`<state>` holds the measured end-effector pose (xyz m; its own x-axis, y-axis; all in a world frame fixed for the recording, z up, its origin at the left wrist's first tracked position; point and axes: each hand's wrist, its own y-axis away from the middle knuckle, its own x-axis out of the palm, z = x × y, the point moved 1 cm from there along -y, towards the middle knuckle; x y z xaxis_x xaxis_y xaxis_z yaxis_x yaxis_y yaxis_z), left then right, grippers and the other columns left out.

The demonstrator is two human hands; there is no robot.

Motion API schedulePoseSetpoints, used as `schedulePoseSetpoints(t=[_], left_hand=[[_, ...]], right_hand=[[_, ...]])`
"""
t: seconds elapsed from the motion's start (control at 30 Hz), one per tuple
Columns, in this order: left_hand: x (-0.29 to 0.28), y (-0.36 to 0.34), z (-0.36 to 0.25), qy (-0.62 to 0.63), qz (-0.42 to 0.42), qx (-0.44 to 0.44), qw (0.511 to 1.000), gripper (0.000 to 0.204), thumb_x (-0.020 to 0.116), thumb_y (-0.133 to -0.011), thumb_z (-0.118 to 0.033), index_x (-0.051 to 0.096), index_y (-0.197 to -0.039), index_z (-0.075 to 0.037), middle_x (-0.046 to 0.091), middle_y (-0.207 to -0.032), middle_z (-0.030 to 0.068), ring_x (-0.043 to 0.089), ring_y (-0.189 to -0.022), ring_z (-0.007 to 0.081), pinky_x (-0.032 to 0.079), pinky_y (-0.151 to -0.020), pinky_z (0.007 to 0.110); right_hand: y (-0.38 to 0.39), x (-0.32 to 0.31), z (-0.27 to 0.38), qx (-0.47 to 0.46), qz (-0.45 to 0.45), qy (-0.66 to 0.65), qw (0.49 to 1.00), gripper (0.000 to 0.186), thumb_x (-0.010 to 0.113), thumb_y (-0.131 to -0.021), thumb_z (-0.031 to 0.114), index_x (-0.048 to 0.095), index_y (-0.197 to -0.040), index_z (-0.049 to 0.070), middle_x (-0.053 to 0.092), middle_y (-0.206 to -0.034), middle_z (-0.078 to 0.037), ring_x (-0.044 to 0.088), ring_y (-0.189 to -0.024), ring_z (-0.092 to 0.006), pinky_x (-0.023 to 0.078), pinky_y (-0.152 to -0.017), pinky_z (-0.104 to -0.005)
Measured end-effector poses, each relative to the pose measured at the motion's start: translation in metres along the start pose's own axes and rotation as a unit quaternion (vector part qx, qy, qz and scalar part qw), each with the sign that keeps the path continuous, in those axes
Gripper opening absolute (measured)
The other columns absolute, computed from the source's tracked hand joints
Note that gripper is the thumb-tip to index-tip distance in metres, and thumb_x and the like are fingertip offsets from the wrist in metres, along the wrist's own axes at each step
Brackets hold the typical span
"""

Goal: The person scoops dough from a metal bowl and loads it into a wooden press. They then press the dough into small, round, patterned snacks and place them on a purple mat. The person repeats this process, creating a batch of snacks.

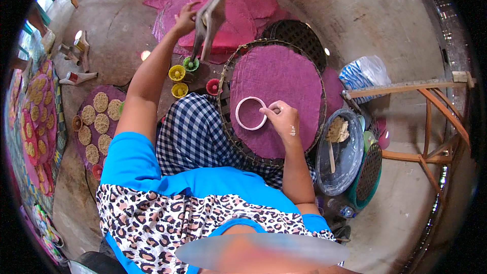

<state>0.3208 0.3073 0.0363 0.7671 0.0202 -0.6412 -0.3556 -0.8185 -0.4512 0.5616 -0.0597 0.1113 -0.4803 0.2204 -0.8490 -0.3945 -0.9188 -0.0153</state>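
Magenta cloth (297,73) lines a round woven tray (276,41) at the centre of the head camera's frame, where a person's right hand (282,118) pinches a white ring (252,128) between thumb and forefinger, apparently gripping only the rim to leave its middle clear. Whether the ring touches the cloth cannot be told. At upper centre, the left hand (185,19) holds a blurred wooden tool (212,18) tilted and aloft, fingers seemingly curled around it, their tips hidden. Small coloured cups (176,72) sit left of the tray, likely for easy reach. At right of centre, a stick (332,157) rests in a grey basin (324,180) against pale dough (339,131), presumably kept handy. Far left, pale discs (101,102) lie in one layer on purple cloth (94,133), perhaps to prevent sticking.
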Motion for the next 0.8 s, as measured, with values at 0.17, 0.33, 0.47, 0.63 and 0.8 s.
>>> schedulePoseSetpoints(t=[0.17, 0.33, 0.47, 0.63, 0.8], left_hand=[[-0.059, 0.019, -0.080, 0.280, -0.043, 0.038, 0.958, 0.043, 0.063, -0.072, -0.001, 0.050, -0.113, -0.002, 0.058, -0.105, 0.0071, 0.053, -0.094, 0.0168, 0.043, -0.083, 0.027], [-0.055, 0.083, -0.225, 0.176, -0.057, 0.214, 0.959, 0.052, 0.066, -0.053, 0.007, 0.054, -0.103, -0.002, 0.055, -0.100, 0.0149, 0.050, -0.098, 0.0309, 0.037, -0.090, 0.037], [-0.024, 0.118, -0.293, 0.074, 0.032, 0.289, 0.954, 0.052, 0.063, -0.054, -0.001, 0.051, -0.104, 0.000, 0.052, -0.102, 0.0147, 0.047, -0.104, 0.0316, 0.027, -0.100, 0.042], [0.011, 0.140, -0.302, 0.078, 0.015, 0.301, 0.950, 0.053, 0.065, -0.055, -0.006, 0.051, -0.107, -0.006, 0.053, -0.101, 0.0079, 0.048, -0.107, 0.0251, 0.014, -0.104, 0.050], [0.059, 0.180, -0.303, 0.292, -0.215, -0.007, 0.932, 0.065, 0.064, -0.066, -0.004, 0.035, -0.124, -0.005, 0.034, -0.123, 0.0182, 0.030, -0.121, 0.0340, 0.020, -0.103, 0.039]], right_hand=[[0.001, -0.039, 0.010, -0.063, -0.012, -0.286, 0.956, 0.030, 0.069, -0.076, 0.026, 0.062, -0.087, 0.000, 0.061, -0.074, -0.005, 0.059, -0.069, -0.0136, 0.047, -0.066, -0.0256], [-0.022, -0.105, 0.047, -0.221, -0.009, -0.507, 0.833, 0.058, 0.064, -0.076, 0.040, 0.048, -0.110, -0.004, 0.059, -0.095, -0.014, 0.057, -0.090, -0.0218, 0.044, -0.083, -0.0349], [-0.056, -0.126, 0.067, -0.211, 0.064, -0.630, 0.744, 0.081, 0.066, -0.074, 0.042, 0.021, -0.132, 0.007, 0.042, -0.124, -0.020, 0.051, -0.105, -0.0322, 0.041, -0.090, -0.0409], [-0.051, -0.127, 0.058, -0.183, 0.081, -0.614, 0.764, 0.053, 0.058, -0.074, 0.011, 0.037, -0.122, 0.000, 0.055, -0.102, -0.016, 0.054, -0.095, -0.0257, 0.043, -0.085, -0.0384], [-0.042, -0.143, 0.044, -0.166, 0.077, -0.640, 0.746, 0.043, 0.055, -0.074, 0.013, 0.046, -0.114, -0.001, 0.057, -0.089, -0.011, 0.057, -0.081, -0.0222, 0.046, -0.077, -0.0339]])
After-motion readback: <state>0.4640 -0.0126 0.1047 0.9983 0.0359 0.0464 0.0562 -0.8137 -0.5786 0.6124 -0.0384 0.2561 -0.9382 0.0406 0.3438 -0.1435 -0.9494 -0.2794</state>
